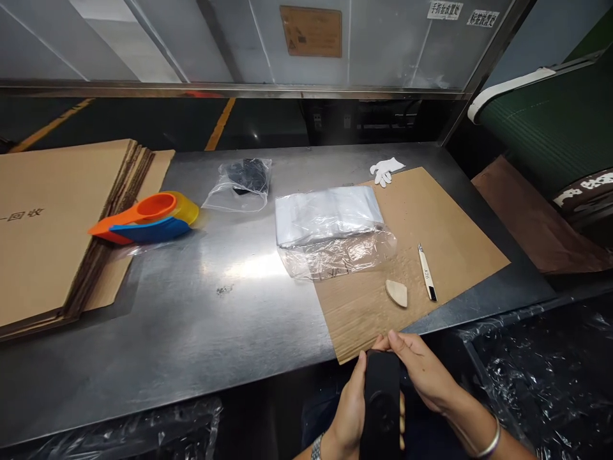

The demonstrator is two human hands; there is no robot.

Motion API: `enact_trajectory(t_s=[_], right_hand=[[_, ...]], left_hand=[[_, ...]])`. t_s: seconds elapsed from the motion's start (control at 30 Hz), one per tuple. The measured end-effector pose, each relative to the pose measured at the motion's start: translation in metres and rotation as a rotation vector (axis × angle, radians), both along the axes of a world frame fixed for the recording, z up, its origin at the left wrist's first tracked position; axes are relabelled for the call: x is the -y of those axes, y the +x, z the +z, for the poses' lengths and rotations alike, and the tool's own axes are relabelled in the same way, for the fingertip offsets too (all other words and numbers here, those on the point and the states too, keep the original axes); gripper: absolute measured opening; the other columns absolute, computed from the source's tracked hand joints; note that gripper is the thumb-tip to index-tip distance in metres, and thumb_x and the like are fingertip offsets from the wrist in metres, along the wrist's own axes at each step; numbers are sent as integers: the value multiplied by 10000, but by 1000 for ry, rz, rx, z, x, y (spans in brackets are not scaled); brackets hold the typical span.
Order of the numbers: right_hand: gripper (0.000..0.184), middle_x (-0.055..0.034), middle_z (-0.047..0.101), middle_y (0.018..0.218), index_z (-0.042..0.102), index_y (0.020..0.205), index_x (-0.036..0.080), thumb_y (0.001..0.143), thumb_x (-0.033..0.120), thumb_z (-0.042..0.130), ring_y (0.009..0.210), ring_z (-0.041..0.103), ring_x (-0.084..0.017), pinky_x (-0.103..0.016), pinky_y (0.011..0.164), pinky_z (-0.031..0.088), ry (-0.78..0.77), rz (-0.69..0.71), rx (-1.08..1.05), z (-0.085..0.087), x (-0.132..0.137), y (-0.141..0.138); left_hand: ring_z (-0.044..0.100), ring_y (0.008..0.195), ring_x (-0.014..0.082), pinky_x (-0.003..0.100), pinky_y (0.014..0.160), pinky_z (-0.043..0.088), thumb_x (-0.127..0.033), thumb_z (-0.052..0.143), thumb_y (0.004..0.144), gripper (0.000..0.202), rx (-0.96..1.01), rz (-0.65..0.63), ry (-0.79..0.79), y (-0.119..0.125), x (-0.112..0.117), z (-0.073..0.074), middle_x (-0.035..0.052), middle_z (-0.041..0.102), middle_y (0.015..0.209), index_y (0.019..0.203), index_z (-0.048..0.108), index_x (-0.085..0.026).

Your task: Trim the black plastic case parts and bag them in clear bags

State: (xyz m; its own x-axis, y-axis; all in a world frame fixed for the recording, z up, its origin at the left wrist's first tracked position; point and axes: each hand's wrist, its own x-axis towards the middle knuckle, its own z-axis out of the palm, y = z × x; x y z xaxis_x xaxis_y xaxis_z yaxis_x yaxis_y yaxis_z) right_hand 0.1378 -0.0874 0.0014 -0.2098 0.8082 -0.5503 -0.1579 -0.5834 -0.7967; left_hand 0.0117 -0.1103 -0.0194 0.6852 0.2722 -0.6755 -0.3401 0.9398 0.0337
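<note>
Both hands hold a long black object (382,402) upright below the near edge of the steel table (201,306). My left hand (348,412) wraps its left side, thumb along the edge. My right hand (421,370) grips the top right, fingers curled over the end. Just beyond lies a brown cardboard sheet (431,255) with a pale wedge-shaped piece (397,292) and a slim white utility knife (426,273) on it.
A stack of clear plastic bags (330,227) lies mid-table. A bag with something dark inside (242,182), an orange and blue tape dispenser (146,218), flattened cartons (52,223) and a white glove (385,170) are further off. A green conveyor (550,121) rises at right.
</note>
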Motion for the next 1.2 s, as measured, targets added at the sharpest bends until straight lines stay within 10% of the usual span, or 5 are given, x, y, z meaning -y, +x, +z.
enact_trajectory(t_s=[0.23, 0.47, 0.77, 1.2], right_hand=[[371, -41, 631, 751, 677, 887, 152, 930, 424, 429, 740, 560, -154, -246, 687, 430, 49, 9, -22, 14, 0, 7], [409, -6, 592, 595, 623, 992, 153, 916, 486, 397, 442, 515, -117, -217, 446, 418, 19, 62, 65, 12, 7, 8], [276, -17, 583, 974, 554, 1054, 221, 786, 234, 623, 935, 540, -201, -302, 836, 409, 275, 536, 443, 31, -11, 28], [445, -69, 570, 865, 506, 944, 153, 737, 516, 658, 807, 530, -244, -316, 684, 418, 327, 955, 676, 35, -26, 28]], left_hand=[[533, 400, 110, 190, 394, 422, -700, 252, 769, 777, 1, -98, -24, -4, -4, 4, 69, 549, 509, 628, 661, -54], [537, 384, 114, 187, 386, 391, -707, 178, 769, 824, -43, -142, -26, -4, -5, 8, 78, 543, 491, 599, 644, -49], [497, 397, 114, 211, 401, 366, -706, 239, 772, 795, -163, -152, -14, -1, -5, 12, 89, 563, 499, 585, 656, -56], [428, 312, 111, 217, 331, 308, -638, 118, 829, 791, -110, -237, 46, 7, -5, 16, 61, 505, 389, 575, 615, -77]])
